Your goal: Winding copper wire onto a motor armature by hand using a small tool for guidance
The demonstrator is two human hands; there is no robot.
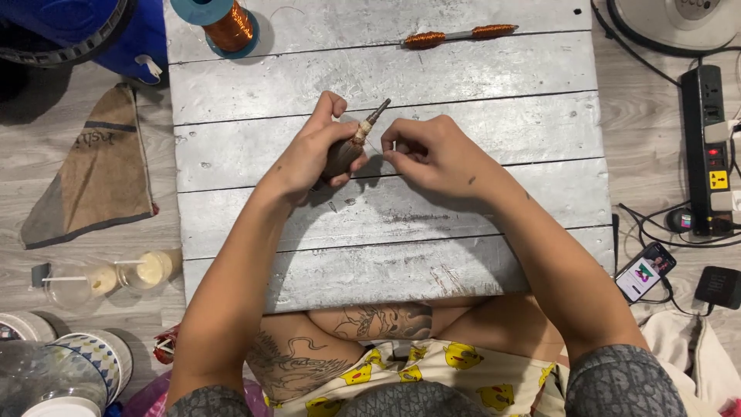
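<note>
Winding fine wire onto the spindle-shaped tool point(351, 145) over the grey plank board point(463, 69): the left hand point(312, 150) grips its dark body firmly while the right hand point(432, 150) pinches what appears to be thin wire just beside it, which is probably best kept taut and evenly fed. Its tapered metal tip points up and away, with pale wrapping below it.

Desk point(463, 69): silver-grey painted planks, centre. Wire spool point(224, 23) upper left: copper-orange on teal reel. Wound rod point(459, 35) top: copper ends, grey middle. Shorts point(463, 371) bottom: pale yellow, duck print. Cloth point(100, 170) left: tan, dark edging.
</note>
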